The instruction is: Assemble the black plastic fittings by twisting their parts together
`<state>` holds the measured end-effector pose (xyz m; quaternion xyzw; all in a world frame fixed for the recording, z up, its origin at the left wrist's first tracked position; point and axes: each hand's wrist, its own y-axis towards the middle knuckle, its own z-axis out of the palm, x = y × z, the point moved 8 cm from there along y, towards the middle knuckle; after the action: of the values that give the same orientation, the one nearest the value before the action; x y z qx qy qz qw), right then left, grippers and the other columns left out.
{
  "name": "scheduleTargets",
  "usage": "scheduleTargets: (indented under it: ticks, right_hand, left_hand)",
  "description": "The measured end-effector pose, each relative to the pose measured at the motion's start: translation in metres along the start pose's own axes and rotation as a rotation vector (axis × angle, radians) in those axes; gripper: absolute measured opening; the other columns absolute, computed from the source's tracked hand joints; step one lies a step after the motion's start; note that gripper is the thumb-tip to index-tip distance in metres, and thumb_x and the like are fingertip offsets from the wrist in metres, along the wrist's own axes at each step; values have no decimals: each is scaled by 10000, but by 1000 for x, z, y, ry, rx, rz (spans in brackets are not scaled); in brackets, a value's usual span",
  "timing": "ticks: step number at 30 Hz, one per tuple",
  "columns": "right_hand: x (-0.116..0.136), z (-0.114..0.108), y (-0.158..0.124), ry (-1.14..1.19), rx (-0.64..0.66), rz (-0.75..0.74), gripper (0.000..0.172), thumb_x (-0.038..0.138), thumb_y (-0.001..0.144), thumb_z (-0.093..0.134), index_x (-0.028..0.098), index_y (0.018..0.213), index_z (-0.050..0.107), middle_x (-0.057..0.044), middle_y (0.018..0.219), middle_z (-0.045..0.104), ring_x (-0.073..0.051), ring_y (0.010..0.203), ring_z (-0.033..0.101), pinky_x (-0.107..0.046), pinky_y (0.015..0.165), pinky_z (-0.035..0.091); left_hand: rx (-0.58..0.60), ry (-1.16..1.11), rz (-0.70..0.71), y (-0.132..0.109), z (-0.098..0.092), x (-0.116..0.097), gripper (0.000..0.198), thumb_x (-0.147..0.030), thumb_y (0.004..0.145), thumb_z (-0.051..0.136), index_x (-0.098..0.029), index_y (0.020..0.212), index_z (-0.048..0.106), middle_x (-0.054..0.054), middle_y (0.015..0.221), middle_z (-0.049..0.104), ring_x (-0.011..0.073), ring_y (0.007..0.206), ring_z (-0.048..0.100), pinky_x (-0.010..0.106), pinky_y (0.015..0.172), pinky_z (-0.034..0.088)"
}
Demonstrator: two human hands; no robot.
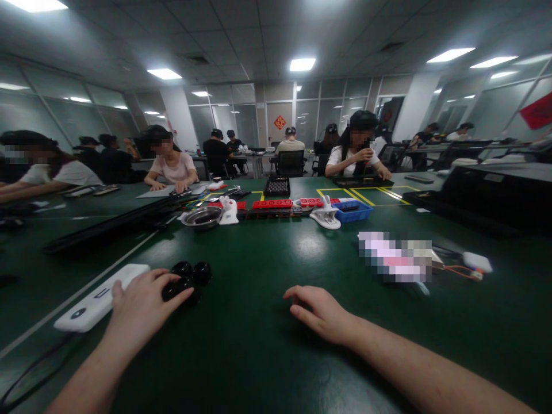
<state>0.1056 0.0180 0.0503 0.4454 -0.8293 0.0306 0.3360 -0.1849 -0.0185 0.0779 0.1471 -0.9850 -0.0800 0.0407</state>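
My left hand (140, 302) reaches over a small cluster of glossy black round pieces (202, 273) on the green table. Its thumb and forefinger close around the nearest piece; the exact kind of these pieces cannot be made out. Just beside that hand lies a long white power strip (92, 305) with a dark cable. To the right, my right hand (317, 313) hovers at or rests on the table top, its fingers loosely bent and a little apart, holding nothing.
Across the table's middle stand a metal bowl (202, 217), white clip-like holders (326, 214), red strips (272, 203) and a blue tray (354, 211). A blurred pink item (392, 259) with cables lies right. Large black casings flank both sides; several people sit beyond.
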Motion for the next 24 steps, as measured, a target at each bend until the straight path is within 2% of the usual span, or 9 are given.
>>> scheduleTargets:
  ticks: [7,16,20,24]
  right_hand:
    - [-2,-4,1,3,-22,34,227,292,840,405,185,1016,502,-22,758,588,-155,696,547,-258,644,421]
    - [-4,-2,1,-5,4,56,223,287,840,418,183,1014,511,-38,852,606,-151,730,551,-258,662,422]
    - [-5,-3,2,-4,-9,55,215,284,841,414,185,1003,516,-42,876,611,-156,756,560,-264,686,424]
    - [-6,-3,2,0,-18,46,220,281,845,409,175,1007,514,-52,908,611,-159,784,562,-268,707,427]
  left_hand:
    - [-1,18,11,3,13,0,485,-579,730,391,-207,969,590,112,1143,511,363,1072,394,608,887,164]
    - [-57,57,58,1,20,-8,426,-537,698,463,-203,902,631,133,1103,545,371,1053,418,620,889,152]
    - [-131,105,18,2,10,-7,458,-569,684,473,-216,944,604,112,1152,513,364,1061,410,619,885,150]
    - [-189,92,-106,18,-13,8,527,-619,712,406,-224,1025,559,101,1185,492,329,1074,414,603,890,174]
